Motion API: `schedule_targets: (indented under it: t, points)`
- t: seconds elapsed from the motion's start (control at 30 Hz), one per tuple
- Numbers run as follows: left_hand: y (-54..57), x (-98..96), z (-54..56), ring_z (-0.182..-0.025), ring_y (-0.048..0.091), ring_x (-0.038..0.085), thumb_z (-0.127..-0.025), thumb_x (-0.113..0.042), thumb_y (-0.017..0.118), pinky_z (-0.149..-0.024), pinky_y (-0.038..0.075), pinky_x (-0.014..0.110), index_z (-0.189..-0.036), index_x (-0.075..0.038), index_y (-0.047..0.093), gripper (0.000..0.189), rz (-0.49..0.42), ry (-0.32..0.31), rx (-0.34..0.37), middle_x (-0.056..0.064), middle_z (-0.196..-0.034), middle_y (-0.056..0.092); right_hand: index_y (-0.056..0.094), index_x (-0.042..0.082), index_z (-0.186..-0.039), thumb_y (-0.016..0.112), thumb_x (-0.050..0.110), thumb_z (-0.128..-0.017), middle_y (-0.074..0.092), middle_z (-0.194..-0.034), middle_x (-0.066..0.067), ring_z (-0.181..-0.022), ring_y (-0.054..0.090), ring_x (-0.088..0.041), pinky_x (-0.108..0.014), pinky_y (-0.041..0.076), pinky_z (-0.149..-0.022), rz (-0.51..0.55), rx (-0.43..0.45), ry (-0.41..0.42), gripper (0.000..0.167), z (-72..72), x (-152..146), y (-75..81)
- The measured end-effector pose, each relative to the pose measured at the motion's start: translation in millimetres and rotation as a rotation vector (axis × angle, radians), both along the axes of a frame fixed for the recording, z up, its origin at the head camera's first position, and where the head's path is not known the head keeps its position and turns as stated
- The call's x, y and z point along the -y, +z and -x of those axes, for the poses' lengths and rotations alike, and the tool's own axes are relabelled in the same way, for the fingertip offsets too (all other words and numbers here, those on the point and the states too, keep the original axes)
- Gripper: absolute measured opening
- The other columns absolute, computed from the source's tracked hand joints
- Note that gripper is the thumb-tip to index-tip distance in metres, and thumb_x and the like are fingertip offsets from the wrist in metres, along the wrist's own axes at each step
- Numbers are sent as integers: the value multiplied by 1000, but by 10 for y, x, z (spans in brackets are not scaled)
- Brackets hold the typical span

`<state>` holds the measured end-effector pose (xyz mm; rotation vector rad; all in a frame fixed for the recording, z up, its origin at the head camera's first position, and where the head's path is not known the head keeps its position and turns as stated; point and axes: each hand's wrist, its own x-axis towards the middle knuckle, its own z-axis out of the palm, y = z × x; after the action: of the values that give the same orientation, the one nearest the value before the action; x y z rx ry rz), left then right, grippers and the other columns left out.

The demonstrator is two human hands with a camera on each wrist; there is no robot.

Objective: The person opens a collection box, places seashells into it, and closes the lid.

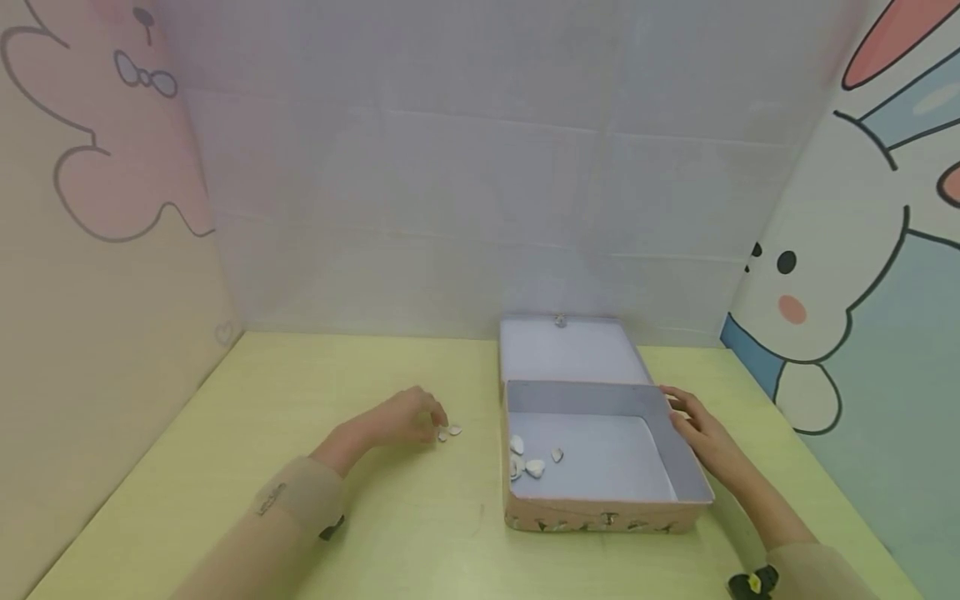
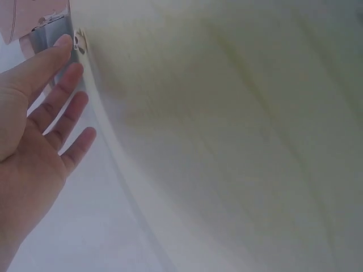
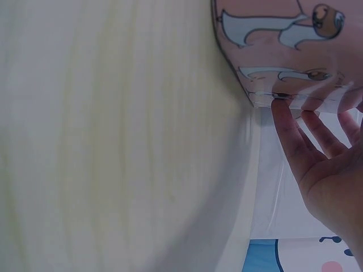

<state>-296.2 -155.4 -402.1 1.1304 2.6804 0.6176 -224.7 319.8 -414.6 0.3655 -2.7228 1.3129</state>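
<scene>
My left hand (image 1: 405, 417) hovers low over the table, its fingertips right beside several small white seashells (image 1: 455, 430). In the left wrist view, the fingers of that hand (image 2: 51, 107) are loosely extended, with the shells (image 2: 80, 42) just past the thumb and index fingertips. A pink patterned box (image 1: 585, 398) stands with its hinged lid (image 1: 570, 354) laid back. Inside, toward its left, lie several white shells (image 1: 535, 468) and a small brownish one (image 1: 557, 455). My right hand (image 1: 701, 433) touches the box's right side; the right wrist view has its extended fingertips against the printed wall (image 3: 272, 56).
The pale yellow table (image 1: 315, 367) carries all of this. A whitish back wall (image 1: 420, 208) rises behind it, close to the lid. Side panels with cartoon rabbits (image 1: 825, 333) bound the table at left and right. A metal clasp (image 1: 609, 518) is on the box front.
</scene>
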Motion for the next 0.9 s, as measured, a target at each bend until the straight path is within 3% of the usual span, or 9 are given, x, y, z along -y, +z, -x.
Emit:
schedule_targets:
  t: [0.27, 0.57, 0.7, 0.8, 0.9]
  points:
    - [-36, -42, 10, -88, 53, 14, -76, -13, 76, -81, 44, 33, -95, -12, 71, 19, 46, -36, -15, -5, -90, 66, 31, 4, -141, 39, 18, -102, 44, -130, -31, -107, 53, -46, -19, 47, -76, 0, -14, 0, 43, 3, 12, -15]
    - [-47, -67, 11, -90, 51, 14, -78, -15, 76, -83, 43, 35, -89, -14, 71, 13, 46, -16, -4, -5, -90, 64, 30, 2, -142, 39, 16, -102, 44, -132, -30, -109, 53, -42, -20, 48, -75, -8, -4, -1, 43, 25, -2, -22]
    - [-66, -73, 21, -91, 48, 14, -79, -16, 76, -83, 42, 34, -86, -15, 70, 9, 50, 1, 5, -6, -89, 62, 31, 2, -141, 39, 17, -101, 44, -131, -31, -107, 56, -29, -20, 48, -75, -7, -6, -1, 43, 26, -12, -38]
    - [-83, -78, 34, -90, 48, 14, -78, -17, 76, -82, 41, 33, -84, -16, 70, 9, 58, 0, -5, -7, -88, 61, 32, 4, -141, 39, 18, -102, 45, -131, -30, -102, 55, -8, -20, 48, -76, -11, -2, -6, 43, 26, -18, -53]
    - [-101, -79, 46, -89, 47, 13, -78, -18, 76, -82, 41, 32, -83, -17, 69, 9, 60, -1, -8, -7, -87, 61, 32, 4, -141, 39, 18, -102, 45, -130, -29, -99, 51, 0, -20, 48, -75, -7, -2, -4, 43, 28, -22, -58]
